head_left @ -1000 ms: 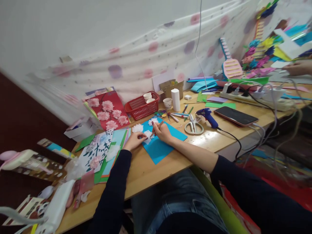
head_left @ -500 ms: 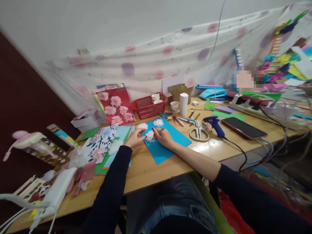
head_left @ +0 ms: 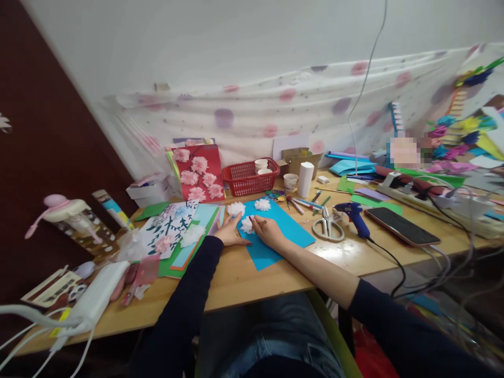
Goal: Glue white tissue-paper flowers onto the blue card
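Observation:
A sheet of blue paper (head_left: 293,233) lies on the desk with white paper flowers on and beside it. My right hand (head_left: 270,233) is closed in a pen-like grip around a thin brown stick (head_left: 263,223), its kind unclear. The fingertips meet a white flower (head_left: 248,224) on the sheet's left part. Fingers apart, my left hand (head_left: 229,231) rests at the sheet's left edge, its thumb stretched toward the blue paper. Just beyond its fingers sits a second white flower (head_left: 235,208). Another white flower (head_left: 262,205) lies near the sheet's top edge.
To the right are scissors (head_left: 328,227), a blue glue gun (head_left: 355,218) with its cord and a phone (head_left: 401,226). Behind stand a red basket (head_left: 252,185) and a white roll (head_left: 305,179). Papers (head_left: 165,228), a bottle (head_left: 81,228) and a power strip (head_left: 92,296) are at left.
My left hand has spread, its thumb coming down beside the blue sheet. My right hand stays at the same flower with the brown stick. The view has shifted, so everything appears slightly lower and further right.

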`<state>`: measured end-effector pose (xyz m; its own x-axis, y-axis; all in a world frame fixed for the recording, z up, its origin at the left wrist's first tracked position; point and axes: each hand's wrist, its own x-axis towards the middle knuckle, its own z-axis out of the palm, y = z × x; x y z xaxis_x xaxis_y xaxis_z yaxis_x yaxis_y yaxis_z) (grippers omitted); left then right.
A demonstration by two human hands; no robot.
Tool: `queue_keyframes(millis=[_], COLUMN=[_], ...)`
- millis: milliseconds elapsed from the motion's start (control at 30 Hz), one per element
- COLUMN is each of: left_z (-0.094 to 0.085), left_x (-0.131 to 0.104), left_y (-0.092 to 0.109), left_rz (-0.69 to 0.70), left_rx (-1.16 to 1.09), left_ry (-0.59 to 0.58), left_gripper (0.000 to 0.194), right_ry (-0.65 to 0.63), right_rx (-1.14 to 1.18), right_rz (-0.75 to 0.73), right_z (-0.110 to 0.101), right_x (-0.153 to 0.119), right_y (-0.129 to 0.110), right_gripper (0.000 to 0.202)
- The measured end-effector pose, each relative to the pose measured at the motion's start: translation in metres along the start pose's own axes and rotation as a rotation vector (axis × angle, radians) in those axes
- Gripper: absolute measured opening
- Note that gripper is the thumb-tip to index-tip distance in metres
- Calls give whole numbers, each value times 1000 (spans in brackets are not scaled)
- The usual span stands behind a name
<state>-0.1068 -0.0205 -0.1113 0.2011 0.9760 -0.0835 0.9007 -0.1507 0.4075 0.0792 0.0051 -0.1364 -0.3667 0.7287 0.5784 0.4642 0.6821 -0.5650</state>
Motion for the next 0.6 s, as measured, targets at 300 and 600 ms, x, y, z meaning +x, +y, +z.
queue_keyframes(millis=[300, 600], left_z=[0, 3], left_x=[0, 1], left_y=[-1, -4], left_rz=[0, -9], left_rx=[12, 5], left_ry=[0, 15], left_gripper=[122, 124], right_ry=[4, 113], right_rx=[28, 146], right_rz=[44, 163], right_z=[-1, -7], right_x=[1, -1], right_y=[-3, -4], right_gripper=[43, 64])
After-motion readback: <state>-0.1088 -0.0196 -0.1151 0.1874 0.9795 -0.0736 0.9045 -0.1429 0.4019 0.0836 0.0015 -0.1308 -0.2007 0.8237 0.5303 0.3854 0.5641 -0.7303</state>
